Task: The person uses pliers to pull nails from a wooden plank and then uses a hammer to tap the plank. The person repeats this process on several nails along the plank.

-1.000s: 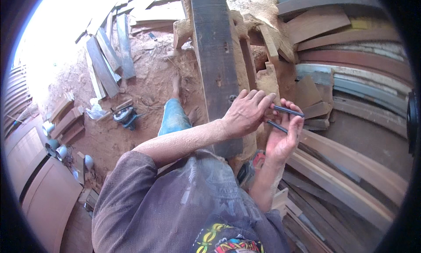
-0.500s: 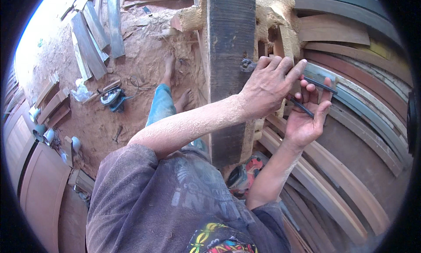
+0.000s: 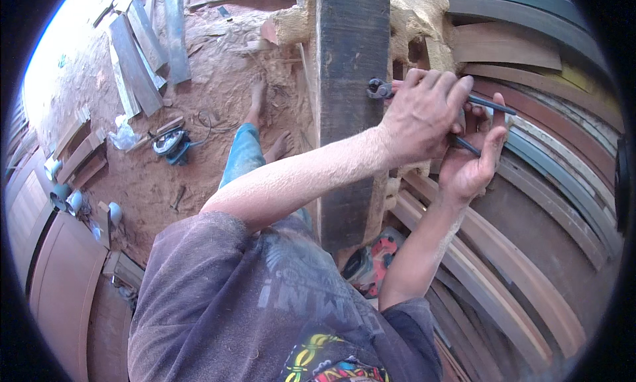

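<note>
Both hands grip 1 pair of pincers: left hand closed over the handles, right hand cupped beneath them. The pincer head touches the right edge of the upright dark plank; the pull looks begun, not finished.

Bright daylight, overexposed glare upper left, fisheye-bent edges.

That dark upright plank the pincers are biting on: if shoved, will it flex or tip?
Probably stiff: the dark plank looks thick. Likely heavy for its size. It stands on end, so a push may tip it, though pincers in both hands steady it.
</note>
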{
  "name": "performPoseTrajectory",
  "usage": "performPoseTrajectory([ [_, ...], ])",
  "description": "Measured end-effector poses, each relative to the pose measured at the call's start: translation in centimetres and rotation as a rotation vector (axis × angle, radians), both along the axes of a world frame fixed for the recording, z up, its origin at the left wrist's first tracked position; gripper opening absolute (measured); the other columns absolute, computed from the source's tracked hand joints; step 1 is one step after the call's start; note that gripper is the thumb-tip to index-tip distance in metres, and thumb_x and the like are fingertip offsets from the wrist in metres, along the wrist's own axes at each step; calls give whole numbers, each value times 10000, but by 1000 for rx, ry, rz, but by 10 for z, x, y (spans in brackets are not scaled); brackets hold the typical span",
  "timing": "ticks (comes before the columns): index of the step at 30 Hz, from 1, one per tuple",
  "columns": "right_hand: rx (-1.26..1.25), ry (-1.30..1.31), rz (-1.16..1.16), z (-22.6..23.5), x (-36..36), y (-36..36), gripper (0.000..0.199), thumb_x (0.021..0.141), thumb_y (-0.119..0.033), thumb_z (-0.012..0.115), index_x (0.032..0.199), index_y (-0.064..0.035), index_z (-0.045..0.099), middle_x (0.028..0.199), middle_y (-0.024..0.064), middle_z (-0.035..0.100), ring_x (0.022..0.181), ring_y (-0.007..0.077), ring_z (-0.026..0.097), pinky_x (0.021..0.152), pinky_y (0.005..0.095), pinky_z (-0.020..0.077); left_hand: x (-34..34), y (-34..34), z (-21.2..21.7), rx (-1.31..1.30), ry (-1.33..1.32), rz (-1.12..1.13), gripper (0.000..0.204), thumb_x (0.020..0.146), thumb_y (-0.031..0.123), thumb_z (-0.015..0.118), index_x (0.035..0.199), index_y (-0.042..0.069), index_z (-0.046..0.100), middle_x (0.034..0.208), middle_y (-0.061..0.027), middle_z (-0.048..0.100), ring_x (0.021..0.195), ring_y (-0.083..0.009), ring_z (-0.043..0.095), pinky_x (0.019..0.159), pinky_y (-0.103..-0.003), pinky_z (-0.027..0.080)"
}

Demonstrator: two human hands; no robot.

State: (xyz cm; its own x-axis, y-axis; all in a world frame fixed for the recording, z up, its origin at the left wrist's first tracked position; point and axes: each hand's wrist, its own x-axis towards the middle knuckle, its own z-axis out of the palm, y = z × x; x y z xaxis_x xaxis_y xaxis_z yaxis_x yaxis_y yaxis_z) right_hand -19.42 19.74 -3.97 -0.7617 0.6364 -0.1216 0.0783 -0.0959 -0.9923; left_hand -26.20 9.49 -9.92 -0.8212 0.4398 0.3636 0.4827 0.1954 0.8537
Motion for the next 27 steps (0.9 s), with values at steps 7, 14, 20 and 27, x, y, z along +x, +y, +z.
performPoseTrajectory([
  [7,-264,417,130,-2,-46,8,574,1060,-601,539,1121,-49,684,897,46,521,865,207,503,810,393,429,-15,9,-17,-9,15,0,315,750,189,772,946,85,548,807,-75,625,744,-266,702,635,-412,541],
  [14,-273,250,57,5,-95,12,478,1109,-449,545,761,-140,436,681,-42,264,632,131,267,635,340,302,-29,16,-9,14,-98,46,280,738,168,747,896,78,534,765,-100,638,716,-283,732,598,-412,571],
  [20,-202,488,15,-6,-61,-13,460,1118,-393,534,758,-142,395,665,-37,268,597,125,269,583,324,311,-28,-5,-17,9,110,-56,291,751,196,781,883,104,538,750,-79,631,702,-285,718,584,-428,543],
  [27,-89,202,-69,1,-92,-19,488,1130,-356,519,720,-130,384,640,-42,287,565,108,303,542,303,305,-30,-3,-22,64,-65,27,358,782,313,807,963,81,603,791,-152,664,737,-326,730,651,-453,556],
])
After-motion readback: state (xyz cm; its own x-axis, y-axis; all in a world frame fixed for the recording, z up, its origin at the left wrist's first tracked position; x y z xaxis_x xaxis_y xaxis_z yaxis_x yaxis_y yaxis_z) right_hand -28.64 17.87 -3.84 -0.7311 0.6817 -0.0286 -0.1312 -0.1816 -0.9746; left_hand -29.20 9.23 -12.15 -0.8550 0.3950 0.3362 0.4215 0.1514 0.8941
